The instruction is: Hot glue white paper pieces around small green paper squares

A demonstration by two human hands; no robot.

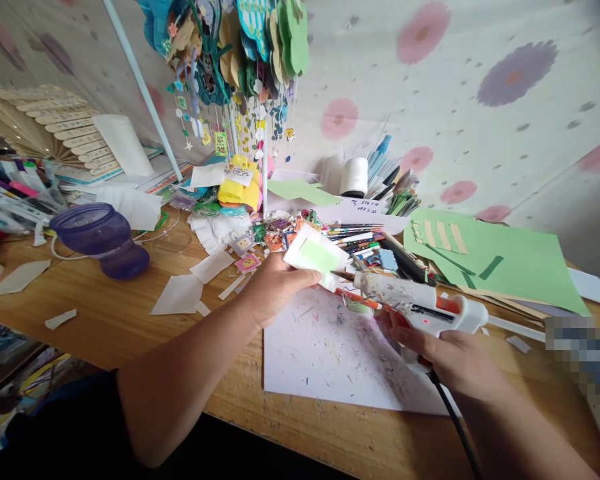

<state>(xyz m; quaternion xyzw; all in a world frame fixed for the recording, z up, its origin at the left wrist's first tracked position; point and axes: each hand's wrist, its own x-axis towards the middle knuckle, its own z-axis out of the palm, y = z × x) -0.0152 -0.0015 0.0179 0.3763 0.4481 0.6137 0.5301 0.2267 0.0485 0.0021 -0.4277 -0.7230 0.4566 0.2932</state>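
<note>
My left hand (280, 287) pinches a small white card (337, 255) with a light green paper rectangle (317, 255) on its face. My right hand (445, 353) is wrapped round the handle of a white hot glue gun (400, 293), whose small indicator light glows red. The gun's nozzle points left at the card's lower right edge; whether it touches cannot be made out. A glue stick (515, 327) sticks out of the gun's back, and a black cord (453, 410) hangs below it. Beneath both hands lies a white paper sheet (320, 353) with scattered scraps.
A purple translucent jar (103, 240) stands at the left among loose paper pieces (177, 295). Markers (357, 230) and small colourful cards (275, 237) lie behind the hands. Green paper sheets (525, 260) rest at the right. Paper charms (260, 40) hang from a stand above.
</note>
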